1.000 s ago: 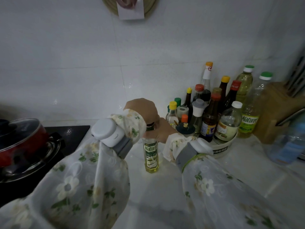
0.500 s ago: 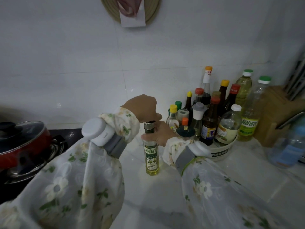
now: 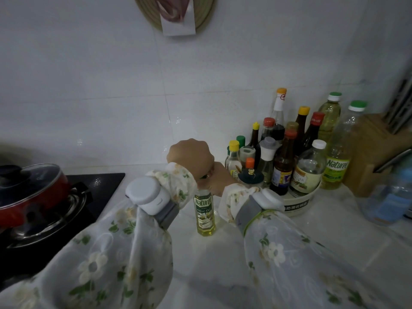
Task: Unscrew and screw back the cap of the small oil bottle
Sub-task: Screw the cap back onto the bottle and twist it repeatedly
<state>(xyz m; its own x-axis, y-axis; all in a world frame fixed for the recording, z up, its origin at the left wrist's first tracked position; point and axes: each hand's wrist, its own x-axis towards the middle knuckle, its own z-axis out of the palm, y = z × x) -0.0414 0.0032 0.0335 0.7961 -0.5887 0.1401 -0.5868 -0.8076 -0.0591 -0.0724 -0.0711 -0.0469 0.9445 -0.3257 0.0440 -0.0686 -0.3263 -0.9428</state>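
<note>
The small olive oil bottle [image 3: 204, 211] stands upright on the white counter, yellow oil inside and a green "Naturel" label facing me. My left hand [image 3: 189, 155] is closed over its top, and the cap is hidden under the fingers. Just behind and to the right, my right hand [image 3: 219, 180] wraps around the bottle's neck and shoulder. Both wrists carry white devices on grey bands over flowered sleeves.
A round white tray [image 3: 298, 202] crowded with several sauce bottles stands right behind my right hand. Two tall oil bottles [image 3: 338, 150] and a wooden knife block [image 3: 370, 157] sit further right. A red lidded pot [image 3: 31, 188] rests on the black stove at the left.
Half a second ago my left hand was lifted a little, showing the bottle's neck; now it sits down over the top again. The bottle stays in place.
</note>
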